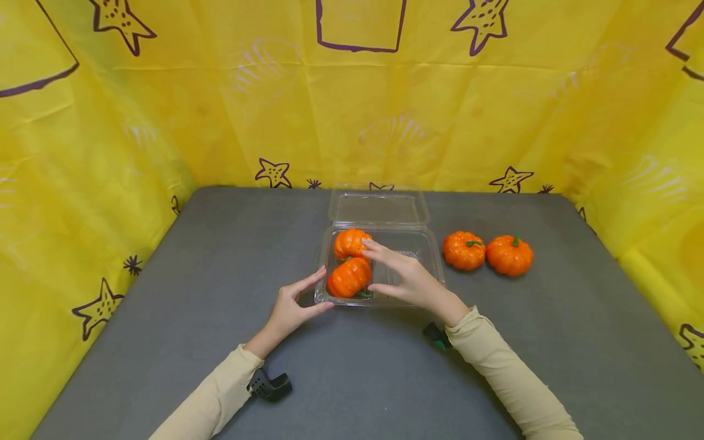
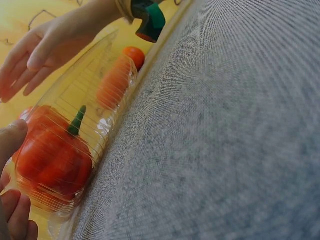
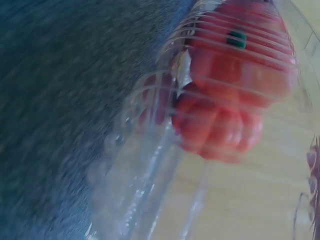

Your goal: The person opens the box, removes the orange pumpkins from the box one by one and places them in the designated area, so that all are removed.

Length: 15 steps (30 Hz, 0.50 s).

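Observation:
A clear plastic clamshell container [image 1: 422,239] lies on the table with its lid [image 1: 379,208] folded back. Two small orange pumpkins sit in its left half, a back pumpkin [image 1: 349,243] and a front pumpkin [image 1: 348,278]. My left hand [image 1: 287,313] rests at the front left corner, thumb and fingers spread beside the walls. Over the container reaches my right hand [image 1: 411,278], its extended fingertips right at the back pumpkin and its thumb close to the front one. Nothing is gripped in it. In the left wrist view a green stem [image 2: 77,121] shows through the ribbed wall.
Right of the container, two more small pumpkins, a nearer-in pumpkin [image 1: 464,250] and an outer pumpkin [image 1: 509,255], stand side by side. The grey table [image 1: 352,379] is bounded at the back and sides by a yellow patterned cloth [image 1: 231,122].

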Each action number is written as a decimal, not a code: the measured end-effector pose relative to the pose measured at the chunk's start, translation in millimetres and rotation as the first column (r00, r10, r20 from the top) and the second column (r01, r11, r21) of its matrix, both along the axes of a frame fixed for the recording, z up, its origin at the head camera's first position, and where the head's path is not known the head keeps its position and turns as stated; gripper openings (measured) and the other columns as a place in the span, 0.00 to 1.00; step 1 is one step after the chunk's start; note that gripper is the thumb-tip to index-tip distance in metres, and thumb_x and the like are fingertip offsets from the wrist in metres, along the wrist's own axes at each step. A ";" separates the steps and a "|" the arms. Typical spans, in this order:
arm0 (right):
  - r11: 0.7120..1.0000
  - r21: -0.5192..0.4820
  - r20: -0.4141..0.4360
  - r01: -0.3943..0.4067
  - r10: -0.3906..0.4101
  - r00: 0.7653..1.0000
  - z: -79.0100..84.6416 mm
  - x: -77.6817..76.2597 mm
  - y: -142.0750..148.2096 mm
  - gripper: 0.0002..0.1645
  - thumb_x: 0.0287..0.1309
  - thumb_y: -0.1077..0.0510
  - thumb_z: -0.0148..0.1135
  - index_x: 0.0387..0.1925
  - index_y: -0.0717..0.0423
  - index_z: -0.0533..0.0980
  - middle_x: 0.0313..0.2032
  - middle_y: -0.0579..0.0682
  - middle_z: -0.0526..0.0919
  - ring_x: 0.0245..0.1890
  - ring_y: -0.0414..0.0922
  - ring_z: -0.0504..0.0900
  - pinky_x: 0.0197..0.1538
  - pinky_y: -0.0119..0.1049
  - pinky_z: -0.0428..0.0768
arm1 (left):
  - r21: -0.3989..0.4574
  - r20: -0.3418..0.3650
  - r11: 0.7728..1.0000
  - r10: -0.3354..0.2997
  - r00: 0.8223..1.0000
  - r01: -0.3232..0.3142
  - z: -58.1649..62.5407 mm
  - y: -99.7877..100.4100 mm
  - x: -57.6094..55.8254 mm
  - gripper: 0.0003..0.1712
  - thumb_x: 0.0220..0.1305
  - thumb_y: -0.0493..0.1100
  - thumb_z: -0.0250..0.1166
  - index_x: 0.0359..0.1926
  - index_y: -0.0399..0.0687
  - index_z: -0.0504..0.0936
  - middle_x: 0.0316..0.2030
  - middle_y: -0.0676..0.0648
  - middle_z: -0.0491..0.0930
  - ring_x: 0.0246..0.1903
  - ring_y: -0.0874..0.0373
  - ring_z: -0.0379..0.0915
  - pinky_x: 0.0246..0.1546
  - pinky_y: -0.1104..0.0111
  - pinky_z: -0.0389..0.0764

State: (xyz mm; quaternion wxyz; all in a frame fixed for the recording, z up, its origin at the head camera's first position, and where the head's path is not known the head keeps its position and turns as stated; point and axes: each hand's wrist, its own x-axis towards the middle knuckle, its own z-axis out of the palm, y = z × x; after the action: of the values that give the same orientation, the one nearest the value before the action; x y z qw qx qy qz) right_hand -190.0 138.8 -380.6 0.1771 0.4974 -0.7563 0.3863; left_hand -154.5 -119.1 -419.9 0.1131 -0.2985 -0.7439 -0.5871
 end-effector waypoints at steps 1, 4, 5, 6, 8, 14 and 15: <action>1.000 -0.001 -0.004 -0.001 0.001 1.000 0.0 -0.3 -1.6 0.38 0.38 0.63 0.72 0.54 0.65 0.68 0.58 0.60 0.66 0.58 0.51 0.65 0.56 0.42 0.66 | -0.001 -0.002 1.000 -0.001 1.000 0.001 0.1 -0.1 0.0 0.33 0.35 0.22 0.71 0.48 0.20 0.71 0.49 0.30 0.70 0.51 0.43 0.67 0.52 0.70 0.67; 1.000 0.000 -0.005 -0.021 0.021 1.000 2.0 -0.3 -8.1 0.38 0.39 0.63 0.72 0.55 0.65 0.68 0.57 0.62 0.67 0.58 0.51 0.65 0.57 0.41 0.66 | 0.000 -0.010 1.000 -0.002 1.000 0.002 0.3 -0.7 -0.2 0.33 0.36 0.22 0.71 0.48 0.20 0.71 0.50 0.30 0.70 0.51 0.43 0.67 0.52 0.70 0.67; 0.999 0.002 -0.009 -0.032 0.032 0.999 3.4 0.2 -10.6 0.37 0.40 0.63 0.72 0.55 0.65 0.68 0.57 0.63 0.67 0.58 0.51 0.64 0.57 0.41 0.66 | 0.000 -0.012 1.000 -0.002 1.000 0.002 0.6 -0.8 -0.2 0.33 0.36 0.22 0.71 0.48 0.20 0.71 0.50 0.30 0.70 0.51 0.43 0.67 0.52 0.70 0.67; 0.999 0.002 -0.009 -0.044 0.044 0.999 4.6 1.0 -12.9 0.36 0.40 0.63 0.71 0.54 0.65 0.68 0.57 0.63 0.67 0.58 0.51 0.64 0.57 0.41 0.66 | 0.002 -0.014 1.000 -0.005 1.000 0.005 0.7 -1.0 -0.1 0.33 0.36 0.22 0.71 0.48 0.20 0.71 0.49 0.29 0.70 0.51 0.43 0.67 0.52 0.70 0.67; 0.998 0.005 -0.011 -0.065 0.065 0.998 7.3 3.3 -16.7 0.35 0.42 0.62 0.71 0.54 0.65 0.68 0.57 0.63 0.67 0.58 0.51 0.64 0.56 0.41 0.66 | -0.001 -0.016 1.000 -0.007 1.000 0.007 0.8 -1.3 0.0 0.33 0.35 0.22 0.71 0.48 0.20 0.71 0.49 0.29 0.70 0.51 0.43 0.67 0.52 0.70 0.67; 0.998 0.014 -0.006 -0.056 0.056 0.998 9.4 7.5 -20.4 0.36 0.42 0.61 0.71 0.56 0.63 0.68 0.58 0.60 0.67 0.58 0.50 0.64 0.56 0.40 0.66 | -0.007 -0.024 1.000 -0.013 1.000 0.013 1.1 -0.3 0.6 0.33 0.35 0.22 0.71 0.48 0.20 0.71 0.49 0.29 0.70 0.50 0.40 0.67 0.52 0.71 0.66; 0.999 0.016 -0.002 -0.052 0.052 0.999 8.4 7.0 -20.1 0.36 0.42 0.61 0.71 0.56 0.63 0.68 0.58 0.60 0.67 0.58 0.50 0.64 0.56 0.40 0.66 | -0.007 -0.023 1.000 -0.013 1.000 0.013 1.2 -0.2 0.8 0.33 0.35 0.22 0.71 0.48 0.20 0.71 0.49 0.29 0.70 0.50 0.40 0.67 0.52 0.71 0.66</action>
State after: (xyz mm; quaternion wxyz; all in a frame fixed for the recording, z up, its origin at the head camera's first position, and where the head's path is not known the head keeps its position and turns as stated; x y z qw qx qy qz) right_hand -183.0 118.6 -372.2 0.1639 0.5189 -0.7458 0.3843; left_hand -153.7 -119.3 -418.7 0.1167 -0.3102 -0.7428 -0.5817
